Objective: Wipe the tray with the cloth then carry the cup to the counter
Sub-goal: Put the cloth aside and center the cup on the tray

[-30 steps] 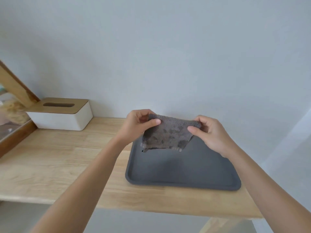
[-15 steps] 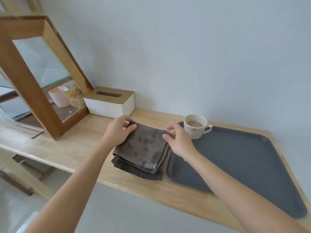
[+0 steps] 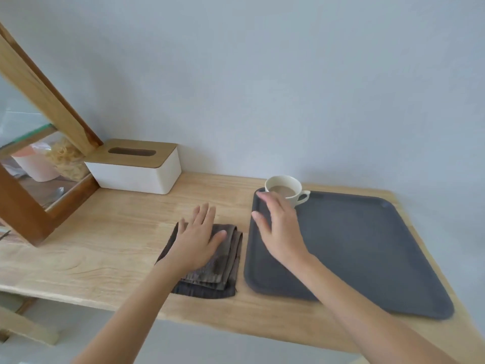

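Note:
A dark grey tray (image 3: 367, 248) lies on the right of the wooden table. A white cup (image 3: 287, 189) with a brown drink stands in the tray's far left corner, handle to the right. The folded grey-brown cloth (image 3: 225, 269) lies on the table just left of the tray. My left hand (image 3: 196, 237) rests flat on the cloth, fingers spread. My right hand (image 3: 278, 227) hovers open over the tray's left part, fingertips close to the cup, and it holds nothing.
A white tissue box (image 3: 136, 168) with a wooden lid stands at the back left by the wall. A wooden-framed glass cabinet (image 3: 36, 143) is at the far left. The table's front edge (image 3: 183, 317) runs just below the cloth.
The cloth has been laid down folded on the table. Both hands let go of its edges; the left now lies flat on it, and the right has moved over the tray toward the cup.

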Action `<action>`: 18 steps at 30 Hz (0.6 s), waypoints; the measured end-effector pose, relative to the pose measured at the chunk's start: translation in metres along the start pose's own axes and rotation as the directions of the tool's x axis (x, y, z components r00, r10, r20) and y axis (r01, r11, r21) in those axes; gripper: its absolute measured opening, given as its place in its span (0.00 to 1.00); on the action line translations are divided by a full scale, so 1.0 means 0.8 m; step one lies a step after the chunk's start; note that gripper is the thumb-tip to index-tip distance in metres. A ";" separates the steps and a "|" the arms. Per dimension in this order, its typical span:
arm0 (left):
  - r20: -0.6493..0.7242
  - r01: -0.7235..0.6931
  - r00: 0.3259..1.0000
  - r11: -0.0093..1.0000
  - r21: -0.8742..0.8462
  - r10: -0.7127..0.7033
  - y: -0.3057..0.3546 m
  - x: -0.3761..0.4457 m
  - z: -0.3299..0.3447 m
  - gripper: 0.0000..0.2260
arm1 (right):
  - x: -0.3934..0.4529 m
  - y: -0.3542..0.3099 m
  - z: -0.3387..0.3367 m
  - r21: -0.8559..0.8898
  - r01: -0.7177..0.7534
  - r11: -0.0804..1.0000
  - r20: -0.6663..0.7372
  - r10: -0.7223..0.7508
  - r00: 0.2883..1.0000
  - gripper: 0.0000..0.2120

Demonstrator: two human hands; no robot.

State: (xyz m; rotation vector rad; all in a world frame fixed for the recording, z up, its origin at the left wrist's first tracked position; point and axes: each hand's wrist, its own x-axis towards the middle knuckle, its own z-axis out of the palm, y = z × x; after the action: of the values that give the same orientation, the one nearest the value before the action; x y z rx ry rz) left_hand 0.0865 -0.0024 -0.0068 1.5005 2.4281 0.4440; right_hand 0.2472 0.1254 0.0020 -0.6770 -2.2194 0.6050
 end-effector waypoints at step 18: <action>-0.146 -0.186 0.982 0.713 -0.676 0.118 0.126 0.137 0.040 0.32 | 0.040 0.117 -0.096 0.121 -0.423 0.898 0.197 0.396 0.897 0.23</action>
State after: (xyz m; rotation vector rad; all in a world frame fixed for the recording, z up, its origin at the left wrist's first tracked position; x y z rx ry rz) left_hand 0.1332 0.1422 -0.0032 1.3332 1.8404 1.3121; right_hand 0.3121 0.2325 0.0106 -1.0560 -2.1565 1.0779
